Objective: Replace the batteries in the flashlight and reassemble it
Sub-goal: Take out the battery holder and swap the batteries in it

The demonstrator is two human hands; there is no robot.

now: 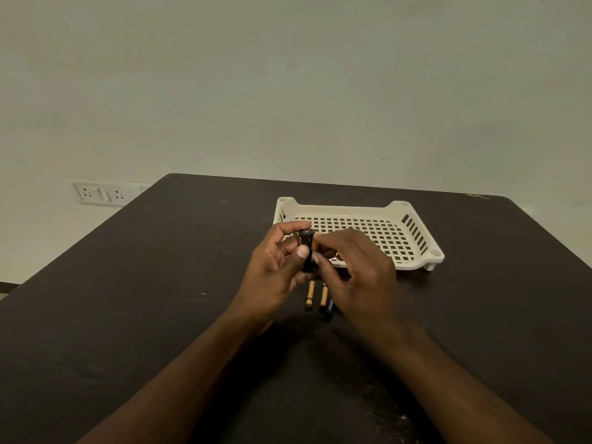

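Left hand [275, 267] holds a black battery holder [307, 251] upright above the middle of the table [128, 299], thumb across its front, fingers curled behind. Probably kept vertical so the slots face the other hand for loading. Holder's round end cap faces up toward the camera.

Right hand [355, 267] meets it from the right, fingertips pinching at the holder's side where a copper-topped battery [315, 245] shows. Looks like it is pressing that cell into a slot; cannot tell if it is seated. Fingers are bent, not spread.

Below the hands, loose batteries lie on the table toward the near edge: one [310, 294] on the left, another [324, 298] just beside it, a darker piece [330, 310] partly under the right hand, unclear what. Likely the spare or spent cells, parked within reach.

White perforated tray [413, 232] sits toward the far edge, right of centre. Flashlight body is not visible.
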